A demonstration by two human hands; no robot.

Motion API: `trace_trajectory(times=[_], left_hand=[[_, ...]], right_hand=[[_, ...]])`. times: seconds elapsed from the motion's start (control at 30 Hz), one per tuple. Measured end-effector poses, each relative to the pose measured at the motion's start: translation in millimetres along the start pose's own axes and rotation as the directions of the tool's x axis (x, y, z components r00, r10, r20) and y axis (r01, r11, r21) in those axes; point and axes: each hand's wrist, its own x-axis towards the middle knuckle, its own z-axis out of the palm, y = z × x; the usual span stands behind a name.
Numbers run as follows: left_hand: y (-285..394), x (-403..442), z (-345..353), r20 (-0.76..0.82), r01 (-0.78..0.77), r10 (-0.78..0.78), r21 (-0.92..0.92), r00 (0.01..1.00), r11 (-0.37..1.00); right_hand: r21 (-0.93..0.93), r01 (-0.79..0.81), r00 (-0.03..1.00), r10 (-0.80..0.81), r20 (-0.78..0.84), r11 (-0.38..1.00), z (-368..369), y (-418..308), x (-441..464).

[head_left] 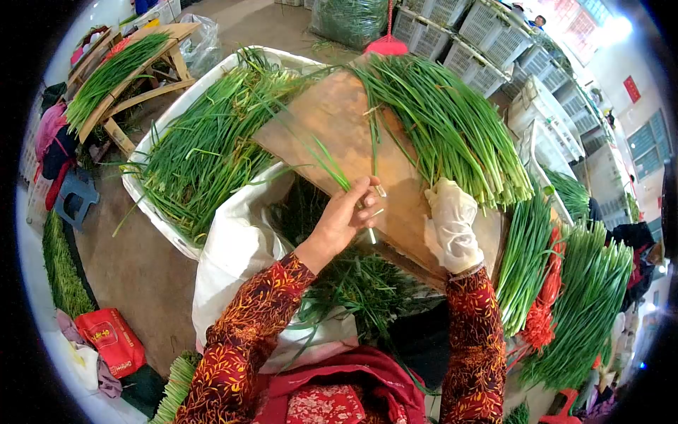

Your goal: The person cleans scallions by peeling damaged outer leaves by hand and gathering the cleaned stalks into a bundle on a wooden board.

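My bare left hand (pixel 346 215) is closed on a few garlic chives (pixel 328 164), their green leaves pointing up and away and pale stem ends below. It is above the near left edge of a worn wooden board (pixel 311 131). A thick pile of garlic chives (pixel 452 120) lies on the board, its cut ends to the right. My right hand (pixel 454 225), in a whitish glove, rests at the pile's near edge with its fingers curled. What those fingers hold, if anything, is hidden. Several loose chive leaves (pixel 374 134) lie beside the pile.
A white crate (pixel 134 169) of tangled chives stands left of the board. A white sack (pixel 236 240) and loose greens (pixel 360 283) are below it. Sorted chives (pixel 583 304) and red ties (pixel 542 311) lie at right. A wooden bench (pixel 152 60) and stacked crates (pixel 494 39) stand farther back.
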Motion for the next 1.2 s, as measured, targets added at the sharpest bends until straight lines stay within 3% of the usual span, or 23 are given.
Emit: trace_trajectory(times=[0.03,0.1,0.13,0.2,0.27,0.33,0.4,0.43,0.5,0.63,0.7,0.77,0.8,0.83,0.9,0.97,1.07,1.17,1.2], left_hand=[[0.9,-1.8,-1.0,-0.013,0.003,-0.003,0.022,1.000,1.000],[3.4,-3.9,-0.2,-0.017,-0.015,0.016,0.048,1.000,0.999],[4.3,-4.1,-0.5,-0.034,-0.048,0.051,0.064,0.998,0.997],[7.6,-3.1,-1.0,-0.043,-0.121,0.126,0.111,0.991,0.987],[11.8,-2.0,2.1,-0.057,-0.175,0.184,0.140,0.981,0.975],[13.3,0.5,2.8,-0.045,-0.193,0.203,0.157,0.978,0.969],[11.2,-0.3,3.6,-0.069,-0.182,0.199,0.190,0.978,0.965],[8.7,-1.2,4.2,-0.070,-0.179,0.195,0.191,0.978,0.965],[4.3,0.5,8.0,-0.002,-0.135,0.137,0.149,0.991,0.980],[-3.1,0.1,18.3,0.007,-0.087,0.088,0.208,0.996,0.974],[-7.6,1.2,19.4,0.021,-0.033,0.029,0.209,0.999,0.977],[-10.7,-0.5,22.8,0.066,-0.015,0.000,0.226,0.998,0.974],[-11.8,-1.6,29.3,0.056,-0.044,0.030,0.283,0.998,0.958],[-12.4,-1.6,24.9,0.093,-0.008,-0.019,0.276,0.996,0.961],[-16.1,-4.9,20.8,0.042,0.003,-0.012,0.208,0.999,0.978],[-12.7,-10.9,15.3,-0.042,0.037,-0.027,0.237,0.999,0.971],[-9.1,-14.8,7.9,-0.061,0.010,0.005,0.250,0.998,0.968],[-8.5,-18.2,-0.2,-0.004,0.023,-0.023,0.258,1.000,0.966],[-8.1,-19.0,-0.7,-0.005,0.023,-0.023,0.259,1.000,0.966]], right_hand=[[-0.003,-0.002,1.000,0.002,0.002,1.000,-0.1,-4.5,0.6],[-0.034,-0.164,0.981,0.166,0.100,0.986,-4.3,-5.5,2.4],[-0.073,0.006,0.990,0.004,0.139,0.997,-4.1,3.5,-1.0],[-0.060,0.068,0.974,-0.053,0.222,0.996,-0.1,14.7,-7.9],[0.412,0.129,0.963,-0.213,0.163,0.902,-17.4,11.5,-13.8],[0.789,0.179,0.943,-0.332,0.034,0.588,-48.2,-6.7,-11.0],[0.622,-0.039,0.976,-0.105,0.193,0.782,-81.0,-14.5,4.9],[0.159,-0.292,0.930,0.242,0.277,0.943,-92.7,-12.0,20.2],[-0.170,-0.202,0.977,0.210,0.029,0.964,-76.5,32.6,20.5],[-0.273,-0.220,0.958,0.260,0.119,0.937,-61.2,50.1,12.6],[-0.043,-0.376,0.903,0.377,0.208,0.926,-69.9,25.4,7.1],[0.364,-0.485,0.868,0.390,0.306,0.795,-72.7,-9.0,-8.7],[0.385,-0.555,0.820,0.406,0.403,0.737,-77.0,-32.0,-12.2],[0.504,-0.478,0.877,0.362,0.315,0.720,-53.2,-34.9,-29.2],[0.576,-0.592,0.806,0.407,0.429,0.565,-47.5,-62.5,-36.8],[0.564,-0.571,0.818,0.363,0.445,0.596,-33.9,-70.0,-43.0],[0.782,-0.616,0.765,0.310,0.565,0.096,-22.6,-68.9,-37.7],[0.859,-0.512,0.816,0.316,0.484,0.009,-4.4,-73.0,-22.0],[0.835,-0.549,0.790,0.302,0.533,-0.038,-1.8,-74.1,-15.5]])
